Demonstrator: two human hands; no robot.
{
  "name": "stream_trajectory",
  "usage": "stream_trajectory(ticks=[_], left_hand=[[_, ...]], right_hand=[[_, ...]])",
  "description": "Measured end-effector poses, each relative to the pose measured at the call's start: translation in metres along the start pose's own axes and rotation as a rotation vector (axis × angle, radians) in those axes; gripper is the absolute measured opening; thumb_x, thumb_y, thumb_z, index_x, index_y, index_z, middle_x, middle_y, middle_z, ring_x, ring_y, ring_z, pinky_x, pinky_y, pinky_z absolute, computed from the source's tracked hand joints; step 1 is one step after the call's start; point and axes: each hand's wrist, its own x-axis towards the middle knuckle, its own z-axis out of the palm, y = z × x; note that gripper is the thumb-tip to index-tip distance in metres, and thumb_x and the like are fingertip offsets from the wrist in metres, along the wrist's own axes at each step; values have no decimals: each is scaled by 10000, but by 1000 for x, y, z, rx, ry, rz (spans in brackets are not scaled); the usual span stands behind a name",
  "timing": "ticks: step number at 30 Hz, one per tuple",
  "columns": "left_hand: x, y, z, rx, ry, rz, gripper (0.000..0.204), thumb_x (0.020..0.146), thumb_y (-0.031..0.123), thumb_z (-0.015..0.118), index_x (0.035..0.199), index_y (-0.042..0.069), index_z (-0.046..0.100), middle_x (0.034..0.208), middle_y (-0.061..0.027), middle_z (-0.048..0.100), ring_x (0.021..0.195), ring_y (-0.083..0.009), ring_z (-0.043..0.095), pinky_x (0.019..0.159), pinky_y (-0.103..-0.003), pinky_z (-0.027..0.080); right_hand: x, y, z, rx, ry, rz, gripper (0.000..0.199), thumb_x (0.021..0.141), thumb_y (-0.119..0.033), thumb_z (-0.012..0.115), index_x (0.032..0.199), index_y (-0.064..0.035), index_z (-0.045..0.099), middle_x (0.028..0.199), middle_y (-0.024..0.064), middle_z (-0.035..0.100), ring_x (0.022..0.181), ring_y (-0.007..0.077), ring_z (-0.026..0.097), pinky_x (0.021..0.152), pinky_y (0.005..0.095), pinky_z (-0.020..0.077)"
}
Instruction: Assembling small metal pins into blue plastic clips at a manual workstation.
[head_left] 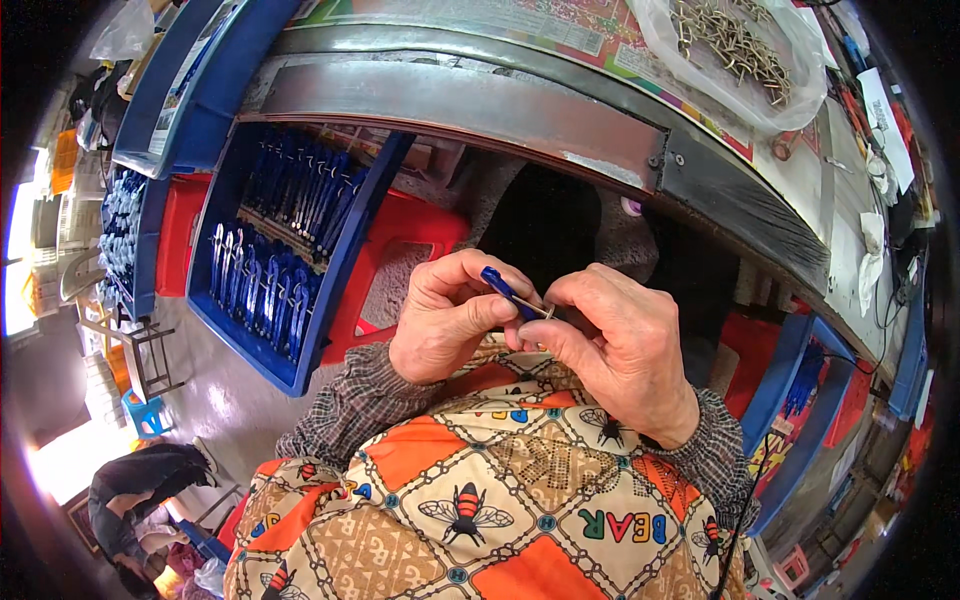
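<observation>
Fingers of the left hand (440, 325) clamp a blue-handled piece (497, 281) above the patterned garment (465, 515), seemingly to steady it — the right hand (630, 340) brackets its metal end, grip unclear — with a blue tray (352, 250) leftward, likely for easy reach.

Open air lay between the bare left hand (450, 320), the bare right hand (630, 345) and the long grey metal table edge (460, 105), which barred a low forward reach. Leftward, the right-hand wall of a blue rectangular plastic tray (352, 265) full of blue-handled metal tools (262, 295) crossed any low path; rightward, a second blue plastic tray (806, 453) stood beyond the checked sleeve (718, 450).
</observation>
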Motion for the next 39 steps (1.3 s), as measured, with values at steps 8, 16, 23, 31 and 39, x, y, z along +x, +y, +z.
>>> stream_trajectory(ticks=[8, 16, 23, 31, 39], left_hand=[[0, 9, 5, 171, -18, 71, 191, 812, 121, 700, 912, -16, 610, 875, -160, 643, 810, -205, 615, 736, -309, 494], [4, 27, 10, 517, -100, 152, 120, 779, -16, 672, 893, -29, 637, 865, -153, 661, 804, -204, 634, 732, -297, 506], [8, 32, 12, 755, -154, 276, 169, 722, -100, 658, 874, -25, 647, 857, -143, 668, 776, -197, 652, 676, -287, 526], [13, 42, 18, 1210, -225, 499, 256, 666, -77, 702, 901, 9, 650, 852, -115, 658, 740, -225, 669, 624, -281, 548], [16, 39, 18, 1171, -241, 384, 211, 687, -74, 695, 875, 3, 639, 811, -117, 649, 710, -236, 654, 592, -279, 511]], right_hand=[[-1, 1, -1, 167, -3, 58, 217, 756, -132, 743, 824, 21, 605, 689, 83, 582, 568, 159, 568, 528, 252, 438], [-5, 2, -6, 377, -85, 254, 184, 779, -106, 726, 815, 29, 607, 668, 56, 573, 583, 79, 536, 532, 228, 425], [-5, 3, -8, 324, -69, 197, 172, 760, -74, 731, 803, 28, 600, 660, 52, 568, 574, 75, 531, 527, 225, 422], [-7, 10, -9, 318, -63, 220, 179, 755, -73, 734, 802, 25, 592, 646, 48, 560, 567, 71, 529, 521, 225, 423], [-9, 17, -7, 40, 22, -87, 211, 713, -93, 752, 801, 9, 588, 637, 76, 518, 528, 186, 531, 493, 283, 418]])
